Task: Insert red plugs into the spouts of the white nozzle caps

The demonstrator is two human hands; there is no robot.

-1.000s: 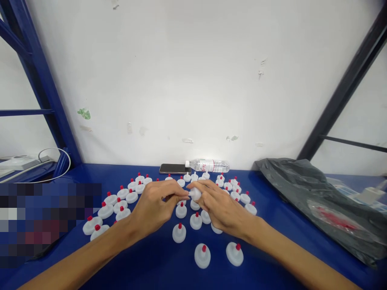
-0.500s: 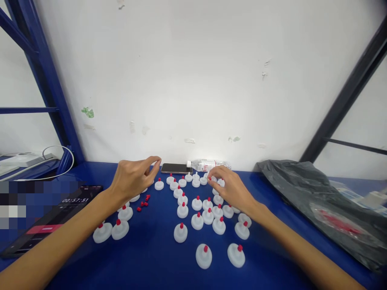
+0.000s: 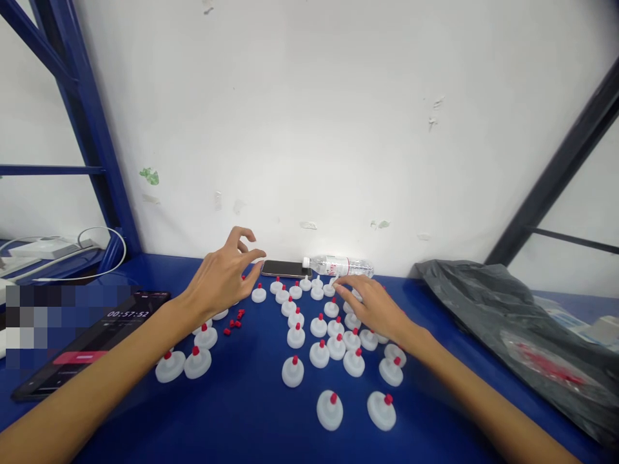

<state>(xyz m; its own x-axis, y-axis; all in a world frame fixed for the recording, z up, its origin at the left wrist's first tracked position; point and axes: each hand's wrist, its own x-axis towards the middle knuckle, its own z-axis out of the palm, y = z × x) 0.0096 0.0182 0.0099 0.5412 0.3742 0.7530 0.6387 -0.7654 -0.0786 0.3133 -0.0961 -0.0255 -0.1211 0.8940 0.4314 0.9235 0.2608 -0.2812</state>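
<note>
My left hand hovers above the left part of the blue table, thumb and fingers spread with nothing visible between them. Several small loose red caps lie just below it. At the back, my right hand pinches the nozzle of a white disc that shows no red cap. Right beside its thumb stands a red-capped white disc. Many similar discs spread over the middle, among them one at the front. Two bare-nozzled discs sit near the bottle.
Against the wall lie a dark phone and a clear bottle. A larger phone with a timer rests at the left. On the right is a grey plastic bag with a clear packet of red pieces.
My left hand has opened from a pinch. My right hand has let go of a red-capped disc, which now stands by its thumb, and has closed on a bare-nozzled one. The view has shifted slightly.
</note>
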